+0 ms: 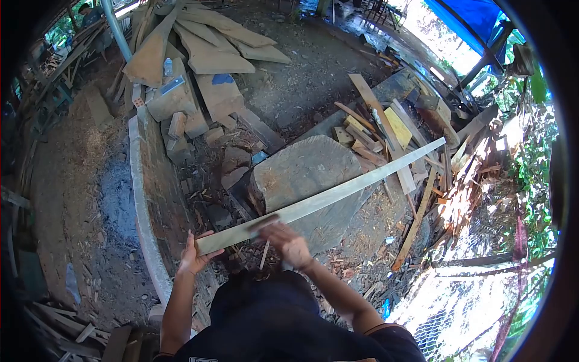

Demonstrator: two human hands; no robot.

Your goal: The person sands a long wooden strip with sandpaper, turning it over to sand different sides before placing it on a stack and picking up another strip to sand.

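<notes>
A long pale wooden strip [338, 192] lies slantwise across a wide wooden block [304, 169], its far end up at the right. At the strip's near left end is my left hand [194, 258], with the thumb on one side and the fingers beneath, gripping it. My right hand [288, 243] is closed on a small brown block [263, 222] that rests on the strip's upper face. Motion blurs this hand a little, and what the brown block is cannot be told.
Large boards [208, 45] are piled at the upper left, with a bottle [167, 66] on them. A low concrete edge [140, 205] runs along the left. Scrap wood [392, 130] lies heaped at the right, near wire mesh [443, 320]. Someone [90, 15] is at the far upper left.
</notes>
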